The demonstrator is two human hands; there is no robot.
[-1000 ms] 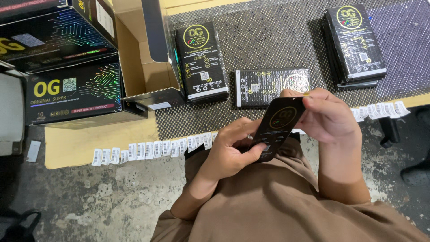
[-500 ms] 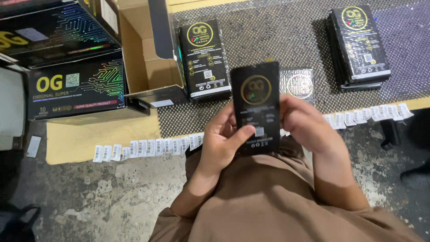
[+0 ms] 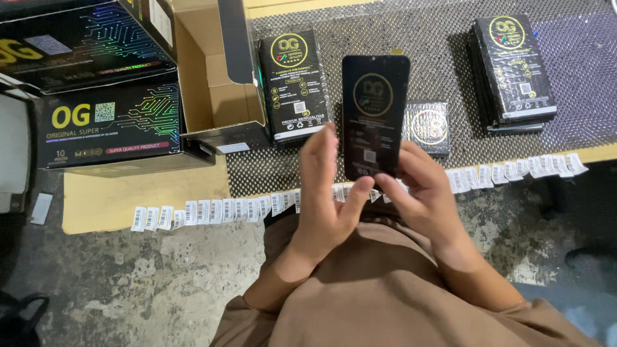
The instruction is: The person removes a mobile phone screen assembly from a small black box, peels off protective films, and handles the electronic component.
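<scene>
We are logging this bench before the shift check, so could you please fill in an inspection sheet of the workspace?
Surface: black textured mat over a tan table edge.
Job's things: black phone screen panel, held upright.
Clutter: flat black package; stack of black packages; open cardboard box; strip of barcode stickers.
Grippers: left hand and right hand both grip the panel's lower end.
Cables: nothing seen.
Surroundings: worn concrete floor.

Black mesh mat (image 3: 418,26) on a workbench, flat black packs (image 3: 292,83), open cardboard box (image 3: 212,77), barcode label strip (image 3: 212,211) along its edge
</scene>
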